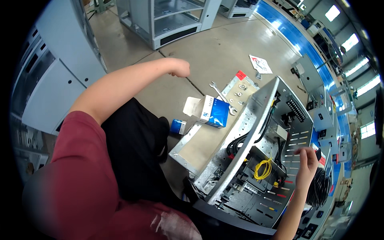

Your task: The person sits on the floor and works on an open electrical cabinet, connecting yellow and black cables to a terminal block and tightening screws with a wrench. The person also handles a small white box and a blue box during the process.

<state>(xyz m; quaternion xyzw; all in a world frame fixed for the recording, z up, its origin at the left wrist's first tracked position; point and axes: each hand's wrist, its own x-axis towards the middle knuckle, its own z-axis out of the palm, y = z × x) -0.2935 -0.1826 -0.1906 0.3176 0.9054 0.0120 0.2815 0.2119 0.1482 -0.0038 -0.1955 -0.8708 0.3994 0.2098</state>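
Observation:
My left hand point(181, 68) is held out over the floor on the left, its fingers curled; anything inside them is hidden. Below it and to the right, a blue and white cardboard box point(215, 111) lies with its flap up, beside an open-ended wrench point(224, 98). My right hand point(307, 162) is above the slotted side wall of a grey metal electrical cabinet point(294, 138). Its fingers are bent together, and whatever they may pinch is too small to make out. Inside the cabinet are a coil of yellow wire point(262, 169) and black cables point(237, 145).
Washers and nuts point(238, 94) are scattered near the wrench. A smaller blue box point(177, 126) is by my knee. A plastic bag point(260, 64) lies on the floor. A black cable coil point(319, 187) stands right of the cabinet. Tall grey cabinets point(60, 88) rise at the left.

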